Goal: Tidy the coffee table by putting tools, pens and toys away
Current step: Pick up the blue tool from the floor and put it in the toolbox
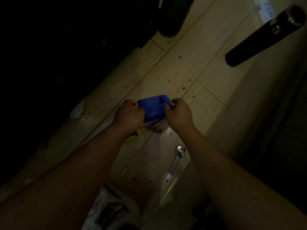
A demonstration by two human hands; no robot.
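Observation:
A blue plastic box [153,107] is held above the tiled floor between both hands. My left hand [128,115] grips its left side and my right hand [178,113] grips its right side, fingers curled over the edge. Under the box lie a yellow-handled screwdriver [135,134] and a small green-handled tool [155,129], partly hidden by my left wrist. A silver adjustable wrench [175,163] lies on the floor below my right forearm.
The scene is dim. A black cylinder [259,39] lies at the upper right. Dark furniture [66,47] fills the left. A crumpled plastic bag [109,211] sits at the bottom centre. Debris specks dot the tiles.

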